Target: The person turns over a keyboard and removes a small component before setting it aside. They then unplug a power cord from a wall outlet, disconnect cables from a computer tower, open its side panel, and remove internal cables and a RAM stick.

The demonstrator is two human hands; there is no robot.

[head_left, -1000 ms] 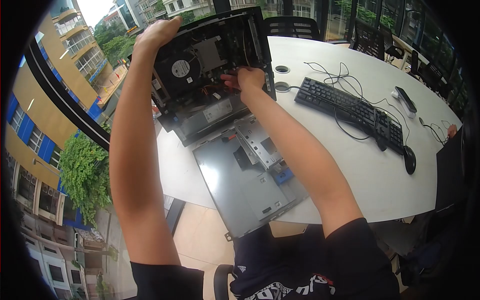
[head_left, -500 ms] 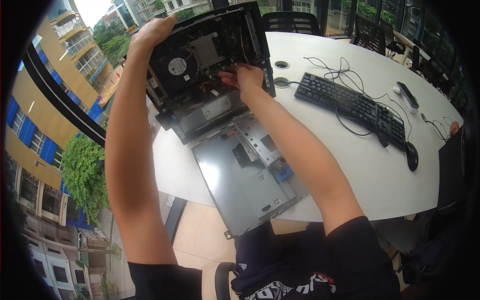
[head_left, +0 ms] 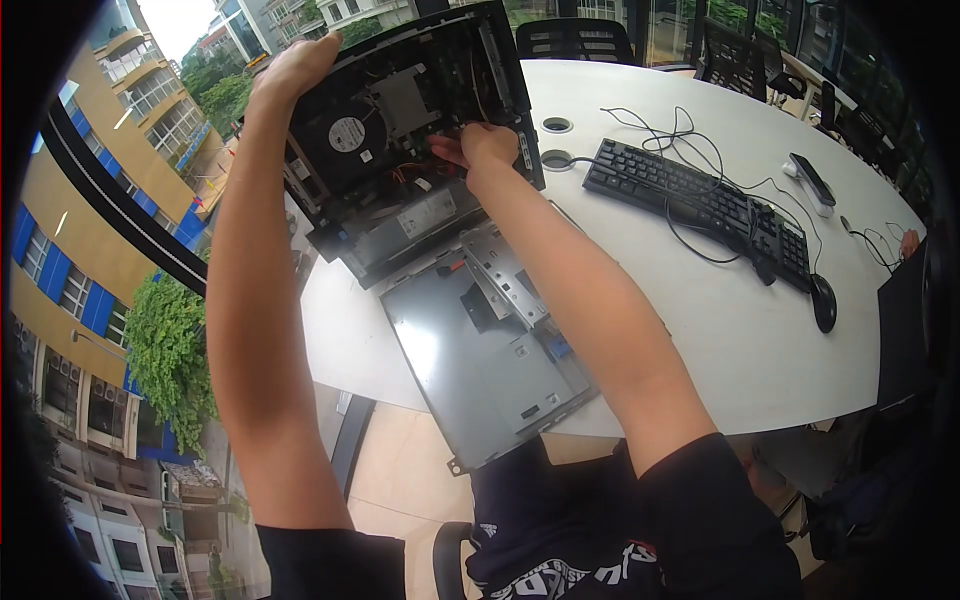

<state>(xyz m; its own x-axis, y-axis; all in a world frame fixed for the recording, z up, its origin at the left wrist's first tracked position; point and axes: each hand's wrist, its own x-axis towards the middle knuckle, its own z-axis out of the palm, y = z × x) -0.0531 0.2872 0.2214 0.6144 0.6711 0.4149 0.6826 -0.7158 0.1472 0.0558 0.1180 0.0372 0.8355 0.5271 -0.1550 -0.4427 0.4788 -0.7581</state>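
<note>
An opened desktop computer case [head_left: 375, 55] stands tilted up at the far side of the table, its inside facing me. My left hand [head_left: 300, 68] is wrapped around its upper left edge. Inside, my right hand [head_left: 485, 148] has curled, pinched fingers near the orange wires and the board; whatever lies between the fingertips is hidden. Left of that hand sit a round fan [head_left: 347, 134] and a grey metal square [head_left: 404, 103]. Below the case lies a flat metal side panel [head_left: 465, 365], with a metal drive bracket [head_left: 500, 280] on it, partly behind my right forearm.
On the white table [head_left: 760, 370] to the right are a black keyboard [head_left: 690, 205] with tangled cables, a mouse [head_left: 823, 303] and a black device on a white base [head_left: 812, 182]. Two cable holes pierce the tabletop. A window borders the left; chairs [head_left: 575, 42] stand behind.
My right hand's fingers have drawn closer together inside the case. The whole view has shifted slightly; my left hand keeps its place on the case edge.
</note>
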